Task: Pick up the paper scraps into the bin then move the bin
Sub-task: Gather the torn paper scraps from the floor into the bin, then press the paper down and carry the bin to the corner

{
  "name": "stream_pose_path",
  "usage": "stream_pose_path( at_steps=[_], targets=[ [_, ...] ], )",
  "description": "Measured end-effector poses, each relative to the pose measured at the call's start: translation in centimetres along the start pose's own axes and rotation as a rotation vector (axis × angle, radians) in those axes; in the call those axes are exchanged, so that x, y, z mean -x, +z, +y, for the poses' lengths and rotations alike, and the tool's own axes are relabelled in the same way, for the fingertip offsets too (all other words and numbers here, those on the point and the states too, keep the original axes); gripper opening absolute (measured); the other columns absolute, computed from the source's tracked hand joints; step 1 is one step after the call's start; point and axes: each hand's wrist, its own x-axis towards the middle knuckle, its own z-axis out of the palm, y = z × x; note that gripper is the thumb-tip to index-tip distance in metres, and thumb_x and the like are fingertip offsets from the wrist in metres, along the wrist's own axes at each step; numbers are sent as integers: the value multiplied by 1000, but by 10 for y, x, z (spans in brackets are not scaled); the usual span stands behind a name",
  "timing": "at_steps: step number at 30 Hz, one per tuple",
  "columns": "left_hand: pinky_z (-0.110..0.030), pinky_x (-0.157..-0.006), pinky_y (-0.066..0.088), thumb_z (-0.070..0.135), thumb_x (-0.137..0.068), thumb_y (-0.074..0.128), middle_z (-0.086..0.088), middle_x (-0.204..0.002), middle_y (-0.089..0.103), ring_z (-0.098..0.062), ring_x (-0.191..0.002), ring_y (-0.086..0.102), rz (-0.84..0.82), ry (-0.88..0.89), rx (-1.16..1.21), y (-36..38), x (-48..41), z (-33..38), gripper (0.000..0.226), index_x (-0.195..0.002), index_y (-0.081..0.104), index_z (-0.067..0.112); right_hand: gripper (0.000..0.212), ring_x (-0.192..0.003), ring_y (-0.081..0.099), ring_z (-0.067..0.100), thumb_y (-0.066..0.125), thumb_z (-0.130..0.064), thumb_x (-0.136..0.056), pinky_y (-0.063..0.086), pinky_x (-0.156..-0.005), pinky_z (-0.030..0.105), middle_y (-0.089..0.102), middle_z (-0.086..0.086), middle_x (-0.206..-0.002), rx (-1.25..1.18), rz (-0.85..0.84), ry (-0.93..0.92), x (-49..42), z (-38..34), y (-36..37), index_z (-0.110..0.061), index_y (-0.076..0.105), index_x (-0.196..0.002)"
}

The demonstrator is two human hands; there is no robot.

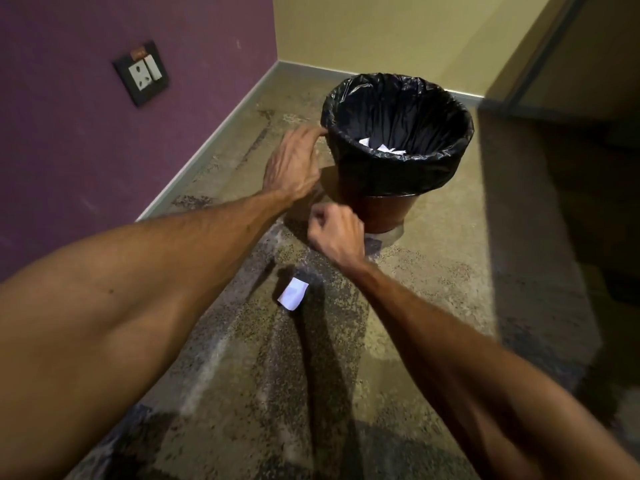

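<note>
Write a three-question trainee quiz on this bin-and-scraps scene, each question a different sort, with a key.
1. True or false: the left hand is at the bin rim.
2. Multiple choice: where is the loose paper scrap? A) on the floor nearer the camera than the bin; B) on the wall socket; C) hanging over the bin's rim.
3. Fill in: the bin's liner is ____ in colour.

Key: 1 true. 2 A. 3 black. Note: white scraps already lie inside the bin; whether the closed right hand holds anything cannot be told.
</note>
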Motion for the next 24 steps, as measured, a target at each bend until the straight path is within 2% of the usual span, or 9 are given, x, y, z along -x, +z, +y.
stream_pose_path(
  at_steps=[3, 5, 7, 11, 13, 15, 17, 20, 24],
  targets=[
    [-44, -110, 45, 11, -105, 49, -9, -147, 57, -27, -132, 53, -14, -165, 21, 9, 40, -16, 42, -146, 55, 20, 18, -98, 72, 34, 57, -26, -97, 46, -78, 33, 75, 11, -106, 49, -262, 169, 29, 14, 39, -20, 73, -105],
    [-47, -106, 51, 11, -104, 50, -11, -137, 61, -29, -126, 57, -93, -263, 8, 19, 74, -27, 35, -137, 61, 17, 24, -111, 68, 35, 60, -31, -95, 47, -83, 37, 70, 13, -120, 100, -412, 262, 44, 26, 61, -18, 68, -114],
    [-50, -95, 57, 11, -101, 53, -13, -127, 65, -32, -115, 63, -212, -344, -8, 31, 111, -38, 30, -129, 65, 16, 35, -118, 65, 35, 64, -34, -92, 50, -91, 39, 66, 13, -128, 142, -449, 314, 55, 35, 77, -16, 65, -122],
    [-39, -73, 57, 13, -96, 63, -5, -114, 73, -27, -97, 69, -411, -511, -19, 48, 172, -46, 27, -119, 71, 25, 41, -121, 65, 36, 68, -35, -92, 52, -95, 41, 65, 14, -131, 212, -435, 348, 61, 37, 88, -14, 62, -127],
    [-37, -71, 57, 12, -93, 62, -4, -109, 75, -25, -90, 67, -499, -584, 16, 55, 189, -47, 25, -108, 72, 29, 36, -120, 66, 36, 69, -29, -92, 54, -96, 42, 67, 14, -130, 182, -404, 399, 60, 37, 90, -14, 62, -124],
    [-34, -68, 53, 10, -93, 61, -4, -109, 75, -21, -84, 62, -530, -618, 41, 58, 194, -46, 27, -109, 74, 28, 34, -119, 66, 36, 69, -28, -92, 55, -97, 43, 68, 14, -127, 97, -369, 477, 56, 37, 91, -13, 63, -122],
    [-30, -65, 47, 14, -99, 59, -6, -111, 73, -19, -83, 58, -477, -622, 55, 57, 187, -43, 26, -117, 73, 25, 29, -116, 66, 36, 64, -30, -94, 55, -94, 41, 68, 14, -123, -7, -304, 542, 47, 35, 88, -14, 64, -118],
    [-25, -57, 40, 19, -106, 53, -5, -111, 72, -18, -85, 61, -331, -607, 77, 47, 160, -38, 23, -121, 70, 21, 18, -96, 67, 31, 62, -30, -93, 54, -81, 36, 71, 8, -104, -89, -187, 545, 20, 27, 69, -18, 68, -104],
    [-33, -73, 46, 25, -105, 54, -7, -113, 74, -29, -100, 68, -256, -593, 145, 17, 113, -27, 23, -119, 72, 21, 17, -93, 64, 29, 63, -31, -88, 49, -82, 35, 72, 6, -103, -184, -20, 589, -17, -2, 13, -20, 71, -99]
  ],
)
